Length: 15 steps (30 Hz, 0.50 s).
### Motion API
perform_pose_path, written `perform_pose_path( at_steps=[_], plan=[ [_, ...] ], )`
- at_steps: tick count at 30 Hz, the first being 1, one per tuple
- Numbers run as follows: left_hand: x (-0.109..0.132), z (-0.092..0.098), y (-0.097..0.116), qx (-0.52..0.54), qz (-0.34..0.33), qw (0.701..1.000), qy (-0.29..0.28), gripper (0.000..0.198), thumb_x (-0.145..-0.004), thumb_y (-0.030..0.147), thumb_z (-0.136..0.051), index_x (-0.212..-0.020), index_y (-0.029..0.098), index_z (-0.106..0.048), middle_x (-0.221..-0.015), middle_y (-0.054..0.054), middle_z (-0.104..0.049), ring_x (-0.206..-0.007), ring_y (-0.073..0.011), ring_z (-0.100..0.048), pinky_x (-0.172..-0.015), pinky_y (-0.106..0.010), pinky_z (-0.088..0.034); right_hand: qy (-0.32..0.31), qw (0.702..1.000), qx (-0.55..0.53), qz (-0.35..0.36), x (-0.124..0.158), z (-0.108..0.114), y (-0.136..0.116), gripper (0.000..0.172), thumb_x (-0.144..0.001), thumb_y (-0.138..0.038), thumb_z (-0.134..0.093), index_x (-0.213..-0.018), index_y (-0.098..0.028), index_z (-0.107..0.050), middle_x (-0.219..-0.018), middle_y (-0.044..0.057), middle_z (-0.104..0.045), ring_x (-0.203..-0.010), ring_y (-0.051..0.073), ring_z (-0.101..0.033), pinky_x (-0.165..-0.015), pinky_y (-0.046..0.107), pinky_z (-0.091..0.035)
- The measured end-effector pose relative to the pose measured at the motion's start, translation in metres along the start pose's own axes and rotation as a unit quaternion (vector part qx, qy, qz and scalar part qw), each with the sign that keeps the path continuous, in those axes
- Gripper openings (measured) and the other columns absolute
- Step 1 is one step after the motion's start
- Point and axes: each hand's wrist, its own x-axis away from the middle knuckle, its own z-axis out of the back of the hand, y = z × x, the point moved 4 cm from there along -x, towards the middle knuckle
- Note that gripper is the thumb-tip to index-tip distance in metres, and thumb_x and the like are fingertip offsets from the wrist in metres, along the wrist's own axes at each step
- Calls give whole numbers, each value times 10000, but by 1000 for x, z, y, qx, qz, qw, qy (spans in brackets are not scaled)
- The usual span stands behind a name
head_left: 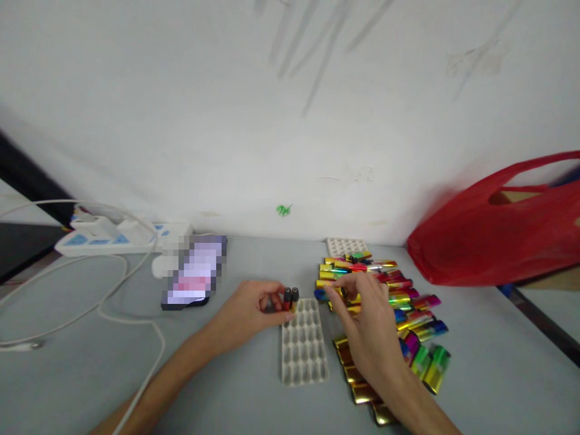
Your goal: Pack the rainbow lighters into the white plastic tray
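Note:
My left hand [254,308] pinches two small dark-tipped cylinders [290,296] with red and gold on their sides, held upright side by side. They are above the far left corner of a white tray [304,350] with rows of small hollows. To its right, my right hand [369,314] reaches over a spread of shiny tubes [419,317] in gold, red, green, blue and purple. Its thumb and forefinger close on a gold tube [343,294] at the near left of this spread; the hand partly hides it. Several plain gold tubes [362,393] lie under my right wrist.
A second white tray [347,246] lies by the wall behind the tubes. A red bag [489,235] stands at the right. On the left are a phone [194,272], a power strip [122,238] and a looping white cable [154,326] crossing near my left forearm.

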Motion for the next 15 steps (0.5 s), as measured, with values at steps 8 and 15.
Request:
perform_pose_path(
  at_steps=[8, 15],
  plan=[
    [-1, 0, -1, 3, 2, 1000, 1, 285, -865, 443, -859, -938, 173, -807, -765, 19, -696, -643, -144, -504, -564, -251, -303, -78, 736, -573, -352, -2, -10, 4, 437, -813, -490, -993, -1012, -179, -760, -764, -16, -708, -617, 82, -536, -565, 190, -440],
    [0, -1, 2, 14, 4, 1000, -3, 262, -875, 420, -834, -966, 176, -807, -767, 28, -677, -673, -150, -540, -596, -246, -358, -178, 597, -694, -361, 8, -13, -20, 433, -857, -297, -983, -1231, -158, -818, -893, 47, -782, -691, 82, -655, -660, 167, -558]
  ],
)
